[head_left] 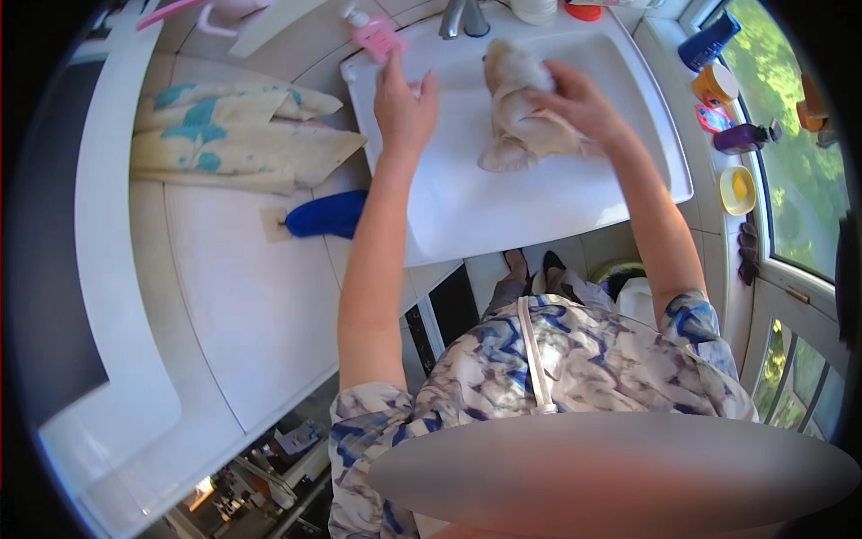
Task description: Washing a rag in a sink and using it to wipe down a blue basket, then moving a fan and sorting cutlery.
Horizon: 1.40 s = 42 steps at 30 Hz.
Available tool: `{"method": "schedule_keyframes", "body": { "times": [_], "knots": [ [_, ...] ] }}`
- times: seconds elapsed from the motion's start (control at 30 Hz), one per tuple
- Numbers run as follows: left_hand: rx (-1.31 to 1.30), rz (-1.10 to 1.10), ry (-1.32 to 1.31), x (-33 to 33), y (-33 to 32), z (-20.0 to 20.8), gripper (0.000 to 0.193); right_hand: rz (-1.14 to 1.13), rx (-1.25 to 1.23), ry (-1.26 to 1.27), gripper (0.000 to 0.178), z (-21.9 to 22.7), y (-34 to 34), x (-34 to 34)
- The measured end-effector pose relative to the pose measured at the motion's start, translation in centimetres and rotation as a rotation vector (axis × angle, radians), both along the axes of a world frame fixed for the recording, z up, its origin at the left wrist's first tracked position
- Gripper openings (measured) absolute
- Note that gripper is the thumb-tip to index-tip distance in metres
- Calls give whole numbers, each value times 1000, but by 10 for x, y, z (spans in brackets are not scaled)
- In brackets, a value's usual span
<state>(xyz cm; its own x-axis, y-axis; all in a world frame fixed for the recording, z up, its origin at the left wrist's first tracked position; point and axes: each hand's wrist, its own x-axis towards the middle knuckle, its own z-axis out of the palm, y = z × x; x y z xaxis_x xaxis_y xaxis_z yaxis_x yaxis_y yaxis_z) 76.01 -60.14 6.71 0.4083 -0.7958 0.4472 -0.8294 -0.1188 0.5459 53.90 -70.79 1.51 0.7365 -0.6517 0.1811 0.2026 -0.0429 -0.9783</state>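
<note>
A bunched, cream-white cloth (516, 112) lies in the white sink (476, 216), its folds reaching toward the tap. My right hand (579, 103) is on the right side of this cloth, fingers curled over it and partly hidden in the folds. On the sink's back left corner stands a pink pump bottle (375, 38) with a whitish top. My left hand (404, 112) is just in front of the bottle, thumb and fingers apart. Its fingertips overlap the bottle's lower edge; whether they touch is unclear.
A metal tap (464, 20) rises at the sink's back. Left of the sink lie a cream-and-teal cloth (206, 135) and a blue oblong item (328, 214). On the right sill stand a blue bottle (709, 42), a purple bottle (743, 137) and a yellow dish (737, 190).
</note>
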Motion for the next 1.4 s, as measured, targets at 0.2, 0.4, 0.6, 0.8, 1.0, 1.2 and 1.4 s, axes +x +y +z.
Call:
{"method": "schedule_keyframes", "body": {
  "times": [0.2,0.4,0.6,0.8,1.0,1.2,1.4],
  "knots": [
    [-70,11,-802,24,-67,58,55,37,374,-111,34,-8,8,56],
    [509,184,-802,73,-74,71,53,86,874,36,38,-38,34,123],
    [462,137,-895,89,-53,72,50,147,915,39,37,-52,47,156],
    [418,148,-959,94,-52,66,48,191,897,151,42,-54,60,160],
    [468,177,-558,80,-38,53,53,192,628,282,49,-73,69,165],
    [-88,656,1135,10,51,-119,45,-110,171,242,46,-73,56,176],
    [-246,426,1903,11,82,-112,41,168,-306,383,41,4,155,150]
  ]
}}
